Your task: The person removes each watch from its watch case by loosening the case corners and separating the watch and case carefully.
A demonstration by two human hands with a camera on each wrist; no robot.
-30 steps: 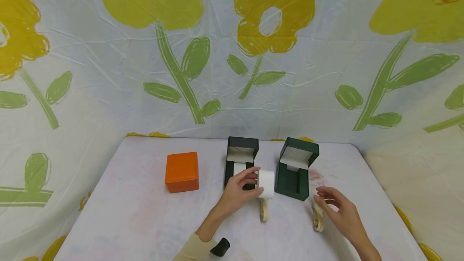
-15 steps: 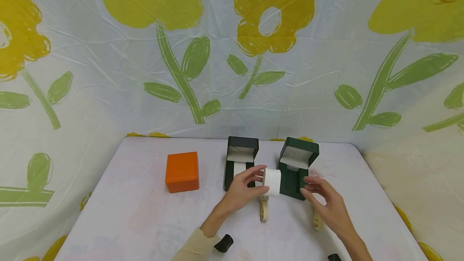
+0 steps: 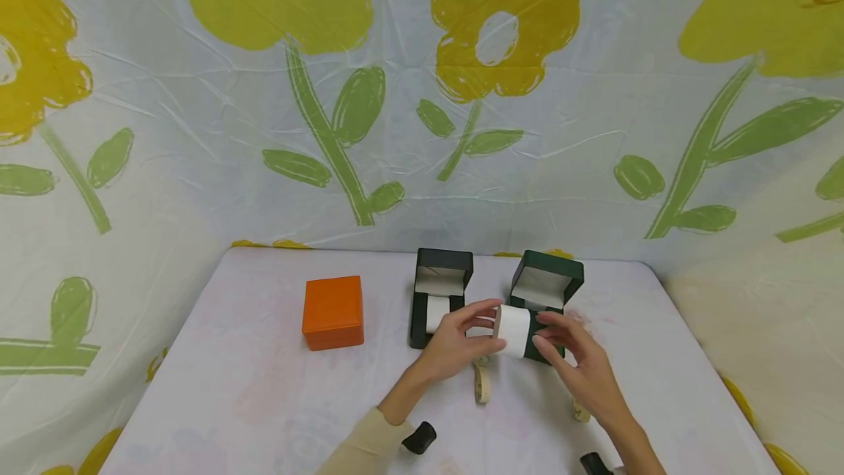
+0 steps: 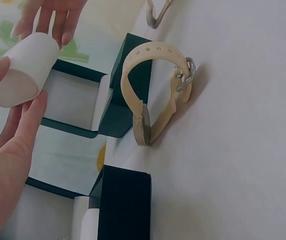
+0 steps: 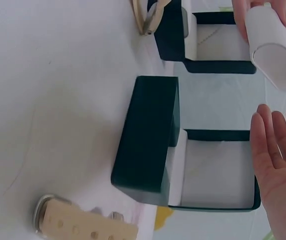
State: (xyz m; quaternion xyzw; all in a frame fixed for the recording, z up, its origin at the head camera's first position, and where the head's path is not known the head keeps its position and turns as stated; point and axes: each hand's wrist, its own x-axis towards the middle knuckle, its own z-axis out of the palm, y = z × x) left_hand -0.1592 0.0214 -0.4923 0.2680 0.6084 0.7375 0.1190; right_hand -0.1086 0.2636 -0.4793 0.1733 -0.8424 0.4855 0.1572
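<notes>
My left hand (image 3: 458, 347) grips a white watch cushion (image 3: 511, 330) by its left end, raised in front of the open green watch box (image 3: 549, 277). The left wrist view shows the thumb and fingers around this smooth, rounded cushion. My right hand (image 3: 580, 361) is at the cushion's other end; in the right wrist view its fingers (image 5: 275, 142) are extended and apart from the cushion. A cream-strapped watch (image 3: 482, 383), buckled into a loop, stands on the table below the cushion. Another cream watch (image 3: 580, 410) lies partly hidden under my right hand.
Left of the green box stands an open black watch box (image 3: 443, 261), a white cushion (image 3: 437, 311) inside it. A closed orange box (image 3: 332, 314) sits farther left. Behind the white-covered table (image 3: 231, 402) hangs a flower-printed cloth (image 3: 560, 152).
My left hand has carried the white cushion rightward, to in front of the green box. My right hand has moved left and away from the right-hand watch, up to the cushion.
</notes>
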